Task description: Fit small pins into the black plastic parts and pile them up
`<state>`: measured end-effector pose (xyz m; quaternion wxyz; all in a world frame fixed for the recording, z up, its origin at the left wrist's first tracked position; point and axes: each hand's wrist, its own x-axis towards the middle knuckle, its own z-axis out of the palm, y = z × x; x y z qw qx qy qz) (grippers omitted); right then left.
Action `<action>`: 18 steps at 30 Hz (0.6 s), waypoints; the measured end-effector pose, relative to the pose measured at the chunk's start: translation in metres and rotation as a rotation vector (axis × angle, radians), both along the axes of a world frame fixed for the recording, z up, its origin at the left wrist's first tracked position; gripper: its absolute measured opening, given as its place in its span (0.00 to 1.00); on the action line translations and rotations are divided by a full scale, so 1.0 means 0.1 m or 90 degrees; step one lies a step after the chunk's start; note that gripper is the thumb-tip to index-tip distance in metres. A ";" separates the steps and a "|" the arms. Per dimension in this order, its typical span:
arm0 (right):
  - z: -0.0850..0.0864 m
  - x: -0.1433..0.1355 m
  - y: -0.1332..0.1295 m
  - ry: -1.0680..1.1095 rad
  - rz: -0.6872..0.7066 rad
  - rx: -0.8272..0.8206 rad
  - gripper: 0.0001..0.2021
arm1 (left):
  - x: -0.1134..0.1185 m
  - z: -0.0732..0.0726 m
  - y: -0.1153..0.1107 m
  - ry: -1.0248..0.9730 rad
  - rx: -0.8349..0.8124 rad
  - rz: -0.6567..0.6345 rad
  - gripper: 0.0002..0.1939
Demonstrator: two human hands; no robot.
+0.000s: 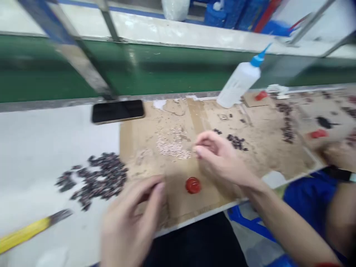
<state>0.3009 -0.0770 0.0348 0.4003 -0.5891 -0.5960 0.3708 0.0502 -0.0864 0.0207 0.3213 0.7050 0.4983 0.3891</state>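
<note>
My right hand (219,155) is above the cardboard sheet (178,207), its thumb and forefinger pinched at the edge of a scatter of tiny pale pink pieces (172,146). Whatever those fingertips hold is too small to name. Blurred in the foreground, my left hand (133,218) has thumb and forefinger pressed together; anything between them cannot be made out. Between my hands sits a small round red cap-like piece (193,185) on the cardboard. To the left of the cardboard, a heap of small dark pieces (102,176) lies on the white tabletop (55,137), near my left hand.
A black phone (118,111) lies at the back edge. A white squeeze bottle (239,83) with a blue nozzle leans behind the cardboard. At left is a yellow-handled tool (27,233). Small dark pieces (236,142) lie to the right, where another person's hand (340,154) appears.
</note>
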 end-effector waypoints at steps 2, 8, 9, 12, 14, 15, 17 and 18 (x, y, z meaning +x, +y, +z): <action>0.04 0.03 -0.11 0.087 0.017 -0.015 0.04 | 0.26 0.15 0.02 -0.066 -0.002 -0.059 0.07; 0.14 0.00 -0.30 0.293 0.063 -0.116 0.04 | 0.55 0.26 0.09 -0.193 -0.025 -0.142 0.06; 0.15 -0.01 -0.31 0.293 0.062 -0.116 0.04 | 0.55 0.26 0.08 -0.203 -0.037 -0.154 0.06; 0.19 -0.05 -0.32 0.298 0.061 -0.107 0.03 | 0.55 0.24 0.07 -0.200 -0.055 -0.173 0.05; 0.19 -0.07 -0.31 0.304 0.057 -0.105 0.03 | 0.56 0.23 0.07 -0.194 -0.044 -0.174 0.05; 0.19 -0.07 -0.31 0.312 0.050 -0.106 0.04 | 0.56 0.22 0.08 -0.194 -0.033 -0.175 0.05; 0.18 -0.09 -0.30 0.343 0.028 -0.112 0.06 | 0.55 0.21 0.10 -0.195 0.001 -0.178 0.06; 0.17 -0.10 -0.31 0.365 0.016 -0.117 0.08 | 0.55 0.20 0.10 -0.194 0.023 -0.180 0.07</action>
